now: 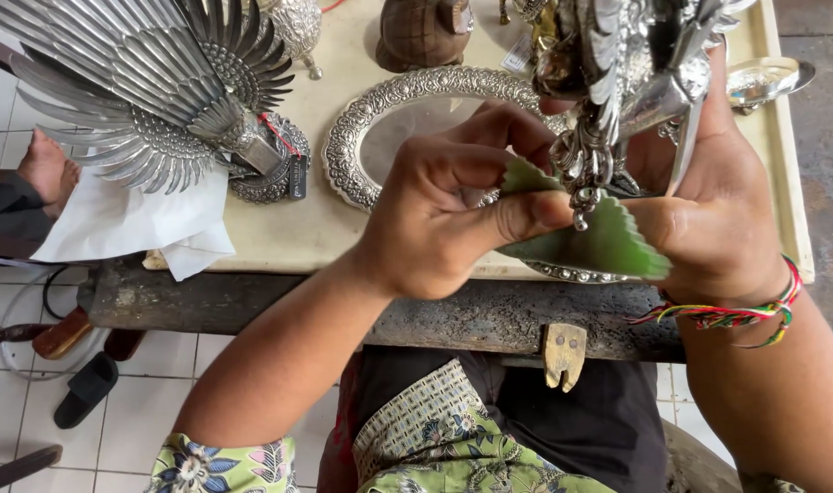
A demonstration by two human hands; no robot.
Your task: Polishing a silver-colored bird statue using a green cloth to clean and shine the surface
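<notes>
My left hand (448, 215) pinches a green zigzag-edged cloth (599, 242) between thumb and fingers and presses it against the clawed foot of a silver bird figure (617, 64). My right hand (718, 215), with a braided coloured wristband, grips that silver figure from the right and holds it above the table edge. The cloth's lower part fans out under both hands. The figure's top runs out of view.
An ornate oval silver tray (380, 123) lies on the cream table (279, 228). A silver winged ornament (142, 82) on a round base stands at left over white paper (133, 219). A brown carved object (423, 32) sits at the back. Another person's foot (49, 169) shows far left. Black sandals lie on the tiled floor.
</notes>
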